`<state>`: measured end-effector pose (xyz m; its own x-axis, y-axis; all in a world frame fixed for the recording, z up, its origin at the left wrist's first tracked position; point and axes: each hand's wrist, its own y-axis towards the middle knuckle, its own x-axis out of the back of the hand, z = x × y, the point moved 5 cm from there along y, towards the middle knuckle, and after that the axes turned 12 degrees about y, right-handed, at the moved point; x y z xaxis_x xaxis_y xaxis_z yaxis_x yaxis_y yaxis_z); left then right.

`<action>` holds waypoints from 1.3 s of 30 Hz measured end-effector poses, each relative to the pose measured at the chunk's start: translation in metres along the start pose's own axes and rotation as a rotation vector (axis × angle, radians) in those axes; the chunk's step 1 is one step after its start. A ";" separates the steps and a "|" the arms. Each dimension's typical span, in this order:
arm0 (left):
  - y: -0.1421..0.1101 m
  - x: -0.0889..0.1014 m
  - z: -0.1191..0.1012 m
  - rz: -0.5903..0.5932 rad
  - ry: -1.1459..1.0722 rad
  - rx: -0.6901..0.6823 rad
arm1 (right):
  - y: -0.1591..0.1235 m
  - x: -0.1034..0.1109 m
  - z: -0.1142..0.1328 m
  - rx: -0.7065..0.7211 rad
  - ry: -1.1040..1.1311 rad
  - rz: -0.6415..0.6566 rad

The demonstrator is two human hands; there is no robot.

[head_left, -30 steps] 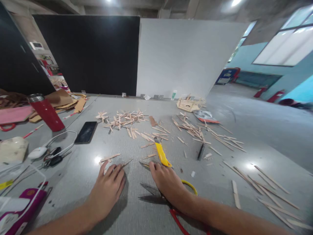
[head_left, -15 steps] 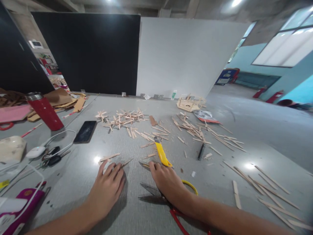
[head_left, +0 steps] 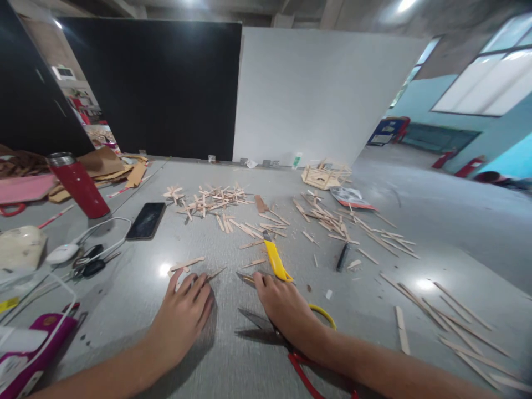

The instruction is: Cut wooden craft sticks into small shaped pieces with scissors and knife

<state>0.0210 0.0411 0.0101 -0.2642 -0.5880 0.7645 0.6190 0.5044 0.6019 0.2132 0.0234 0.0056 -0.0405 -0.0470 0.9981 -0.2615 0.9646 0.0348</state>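
**Light fingertips, with sharp edges close by**

Nearest you, the scissors [head_left: 305, 378] lie on the surface [head_left: 226, 366] with their blades pointing left and your right wrist crossing over them. Shifting them right, well apart from your forearm, would make small finger movements safer.

Your left hand [head_left: 185, 310] rests palm down, its fingers bent and slightly spread. A thin pointed sliver [head_left: 218, 272] juts to the right from its fingertips; whether they grip it or merely touch it, I cannot tell. Your right hand [head_left: 286, 305] lies low, its fingers together and mostly hidden from above. A slim pointed strip [head_left: 245, 277] emerges to the left of them, and again no firm hold can be made out. The two points face each other across a narrow gap, between your hands.

Pieces this thin would probably snap or splinter under a hard squeeze, so pinch lightly, back from the tips, and slide them flat along the surface.

Just beyond your right fingers lies the yellow box cutter [head_left: 275, 259], its head end pointing away from you. Retract any exposed blade before reaching past it. Farther off, the loose sticks [head_left: 216, 200] sprawl in crossed heaps; lift from the top so neighbours don't scatter.
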 end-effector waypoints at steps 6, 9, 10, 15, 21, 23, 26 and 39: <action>0.001 0.001 0.000 -0.003 0.014 0.005 | -0.001 -0.003 0.000 0.017 -0.017 -0.033; 0.001 0.002 0.000 0.008 0.013 0.004 | -0.002 -0.003 0.000 0.022 -0.026 -0.075; 0.001 0.002 0.000 0.005 0.011 0.004 | -0.002 -0.002 0.001 0.024 -0.030 -0.093; 0.001 0.002 -0.001 0.005 0.011 0.000 | -0.002 0.001 0.004 0.076 -0.053 -0.159; 0.002 0.001 0.000 0.035 0.008 0.002 | -0.002 0.003 0.005 0.119 -0.074 -0.219; 0.002 0.002 0.000 0.033 0.009 -0.002 | -0.003 0.005 0.005 0.134 -0.082 -0.244; 0.002 0.002 0.001 0.028 0.006 0.002 | -0.004 0.015 0.000 0.117 -0.052 -0.274; 0.001 0.003 0.000 0.033 0.031 -0.007 | 0.027 0.072 -0.196 -0.669 -0.026 0.095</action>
<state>0.0211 0.0403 0.0129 -0.2206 -0.5904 0.7764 0.6320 0.5198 0.5749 0.3925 0.0969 0.0889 -0.0591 0.0475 0.9971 0.3973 0.9175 -0.0201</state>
